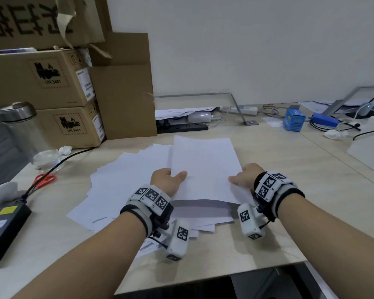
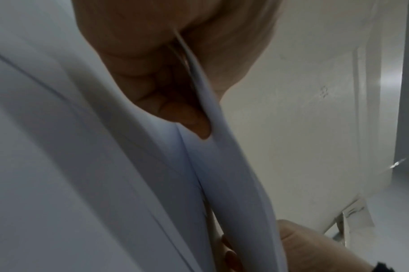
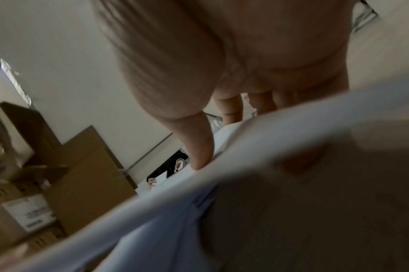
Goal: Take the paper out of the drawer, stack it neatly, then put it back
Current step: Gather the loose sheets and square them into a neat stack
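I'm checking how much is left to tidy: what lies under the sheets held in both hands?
Under the held sheets, loose paper lies fanned across the desk, sticking out leftward and toward the person. Anything directly beneath is covered.

place: office | surface: light wood desk against a plain white wall | paperwork: loose white sheets spread on the desk | supplies: red-handled scissors, black power strip, tangled cables, small blue box | storage: stacked cardboard shipping boxes at the left
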